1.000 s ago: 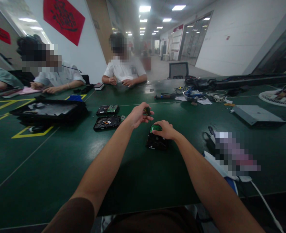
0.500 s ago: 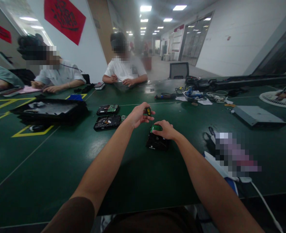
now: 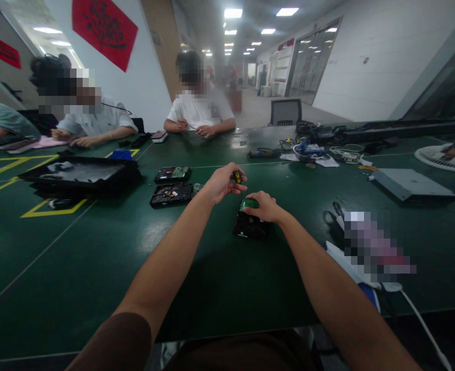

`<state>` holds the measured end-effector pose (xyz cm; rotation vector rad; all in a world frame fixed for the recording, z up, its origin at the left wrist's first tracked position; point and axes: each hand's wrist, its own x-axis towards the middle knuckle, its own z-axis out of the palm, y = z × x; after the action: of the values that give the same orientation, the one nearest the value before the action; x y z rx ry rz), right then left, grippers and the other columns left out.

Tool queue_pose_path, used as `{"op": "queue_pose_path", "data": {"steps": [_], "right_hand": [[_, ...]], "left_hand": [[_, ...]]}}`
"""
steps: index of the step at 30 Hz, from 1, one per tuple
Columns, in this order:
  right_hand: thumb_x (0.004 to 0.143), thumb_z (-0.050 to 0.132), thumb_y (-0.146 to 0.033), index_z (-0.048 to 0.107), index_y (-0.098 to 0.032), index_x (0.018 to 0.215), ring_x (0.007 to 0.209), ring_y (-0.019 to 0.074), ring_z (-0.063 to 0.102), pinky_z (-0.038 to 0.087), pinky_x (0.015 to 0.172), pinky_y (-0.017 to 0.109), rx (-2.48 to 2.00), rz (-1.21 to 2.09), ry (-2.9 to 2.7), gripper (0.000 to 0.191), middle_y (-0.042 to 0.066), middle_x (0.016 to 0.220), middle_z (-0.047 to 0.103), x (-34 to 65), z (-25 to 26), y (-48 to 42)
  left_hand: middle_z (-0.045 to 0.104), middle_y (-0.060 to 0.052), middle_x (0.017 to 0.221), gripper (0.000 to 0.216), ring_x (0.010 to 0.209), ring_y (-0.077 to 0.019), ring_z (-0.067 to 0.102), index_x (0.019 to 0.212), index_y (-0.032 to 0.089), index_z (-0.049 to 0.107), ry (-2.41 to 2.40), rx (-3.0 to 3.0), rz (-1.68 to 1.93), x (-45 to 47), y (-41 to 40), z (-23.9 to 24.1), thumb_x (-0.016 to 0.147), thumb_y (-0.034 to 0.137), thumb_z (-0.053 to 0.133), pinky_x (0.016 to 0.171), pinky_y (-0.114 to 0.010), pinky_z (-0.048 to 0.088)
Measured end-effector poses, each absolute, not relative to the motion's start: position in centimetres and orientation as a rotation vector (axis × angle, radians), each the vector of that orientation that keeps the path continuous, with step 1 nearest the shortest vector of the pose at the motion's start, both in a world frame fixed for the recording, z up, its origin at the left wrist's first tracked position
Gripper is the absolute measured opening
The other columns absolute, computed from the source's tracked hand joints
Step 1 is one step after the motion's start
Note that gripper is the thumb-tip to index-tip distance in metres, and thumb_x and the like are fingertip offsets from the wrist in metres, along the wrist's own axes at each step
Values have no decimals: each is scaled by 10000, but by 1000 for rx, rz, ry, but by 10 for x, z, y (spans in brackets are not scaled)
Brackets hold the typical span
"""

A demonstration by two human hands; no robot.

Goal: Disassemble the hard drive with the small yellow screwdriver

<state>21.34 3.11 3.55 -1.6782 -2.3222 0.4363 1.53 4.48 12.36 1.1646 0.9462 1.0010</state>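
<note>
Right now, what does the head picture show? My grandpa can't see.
A right hand holds a green board over a black hard drive on a green table; the left hand holds a black-and-yellow tool near the drive's far edge. Two drives lie further left; people sit opposite.

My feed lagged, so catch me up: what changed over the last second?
The tool has turned in the left hand, showing more yellow; which way, I can't tell. Nothing was taken hold of or let go. The right hand stays on the board, and the drive beneath hasn't moved.
</note>
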Motion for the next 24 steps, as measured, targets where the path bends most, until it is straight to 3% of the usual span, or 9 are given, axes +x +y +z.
{"op": "queue_pose_path", "data": {"steps": [4, 10, 17, 24], "right_hand": [[912, 683, -615, 650, -329, 1389, 1295, 357, 562, 447, 1031, 498, -1681, 436, -2316, 558, 113, 1335, 635, 213, 36, 30], [917, 682, -607, 647, -320, 1389, 1290, 347, 565, 447, 1035, 488, -1692, 434, -2307, 554, 115, 1334, 629, 212, 37, 29], [916, 677, -611, 641, -318, 1395, 1312, 359, 549, 442, 1049, 509, -1688, 444, -2323, 563, 117, 1369, 618, 213, 38, 29], [904, 691, -609, 646, -313, 1386, 1294, 345, 561, 447, 1044, 492, -1694, 427, -2305, 568, 114, 1345, 629, 213, 36, 31]], "left_hand": [[692, -85, 901, 266, 606, -152, 708, 943, 152, 710, 1002, 1207, 1033, 15, 45, 123, 895, 376, 572, 489, -229, 485], [736, -106, 1002, 288, 607, -149, 694, 1056, 172, 686, 934, 1193, 954, 15, 45, 123, 900, 393, 588, 487, -235, 497], [690, -84, 903, 237, 602, -152, 707, 938, 158, 675, 993, 1170, 1047, 16, 46, 122, 888, 365, 570, 483, -229, 482], [751, -121, 982, 237, 609, -167, 702, 971, 170, 654, 926, 1159, 959, 18, 45, 122, 888, 374, 567, 483, -250, 488]]}}
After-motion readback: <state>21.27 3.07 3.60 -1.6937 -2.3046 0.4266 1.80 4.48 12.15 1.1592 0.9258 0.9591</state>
